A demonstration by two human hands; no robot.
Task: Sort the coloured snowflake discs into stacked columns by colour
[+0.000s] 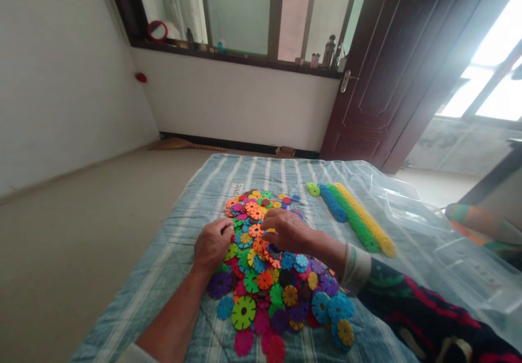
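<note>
- Single head-worn view, facing forward and down along a striped cloth (150, 292).
- Close range: left hand (212, 244) and right hand (287, 228) near mid-frame, arms (179, 308) entering from bottom and lower right.
- Wide reach: far wall (236, 94), window (238, 12), tilted door (379, 69) up top.

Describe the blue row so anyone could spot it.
On the striped cloth, right of the loose disc pile, lie single-coloured rows of discs. The blue row sits between the short lime stack and the green row; it's the only blue one.
</note>
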